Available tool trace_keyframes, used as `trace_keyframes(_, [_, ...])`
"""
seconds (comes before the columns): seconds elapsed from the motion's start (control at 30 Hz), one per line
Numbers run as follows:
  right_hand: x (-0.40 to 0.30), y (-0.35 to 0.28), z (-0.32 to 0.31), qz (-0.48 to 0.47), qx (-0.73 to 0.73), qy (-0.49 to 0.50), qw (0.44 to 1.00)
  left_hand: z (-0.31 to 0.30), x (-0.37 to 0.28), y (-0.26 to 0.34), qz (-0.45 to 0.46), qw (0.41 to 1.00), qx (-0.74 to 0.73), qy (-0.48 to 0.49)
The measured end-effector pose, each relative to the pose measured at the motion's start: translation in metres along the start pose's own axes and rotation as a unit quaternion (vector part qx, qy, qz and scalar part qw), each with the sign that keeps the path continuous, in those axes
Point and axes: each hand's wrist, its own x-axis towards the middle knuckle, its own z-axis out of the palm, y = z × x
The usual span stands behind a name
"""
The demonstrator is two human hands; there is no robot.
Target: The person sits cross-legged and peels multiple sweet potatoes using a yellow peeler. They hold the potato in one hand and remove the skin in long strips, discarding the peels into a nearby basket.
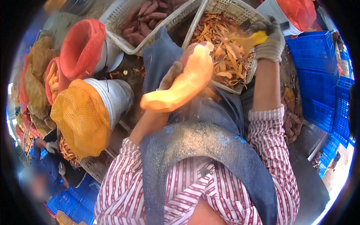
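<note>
A large, mostly peeled sweet potato (187,80) with orange flesh lies in my gloved left hand (170,76), above my lap; some reddish skin remains near its upper end. My right hand (268,40), in a grey glove, grips a yellow-handled peeler (258,38), blurred by motion, to the right of the sweet potato. Beneath that hand stands a white plastic crate (194,26) filled with orange and brown peelings (227,53). Another white crate (130,50), ahead to the left, holds unpeeled reddish sweet potatoes (149,17).
Left stand a white bucket with orange mesh (81,115) and one lined with red mesh (81,47). A red-lined container (54,81) holds peeled pieces. Blue crates (312,53) are stacked right. Another person (47,168) works at lower left. A red-lined bucket (278,14) stands upper right.
</note>
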Motion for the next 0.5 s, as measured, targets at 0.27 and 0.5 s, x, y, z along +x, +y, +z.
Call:
trace_keyframes(0.27, [-0.048,0.059,0.051,0.197,0.021,-0.142,0.97,0.024,-0.018,-0.005,-0.008,0.964,0.227,-0.135])
trace_keyframes(0.5, [0.097,0.0,-0.057,-0.014,-0.054,0.06,0.997,0.048,-0.021,-0.012,0.044,0.965,0.226,-0.121])
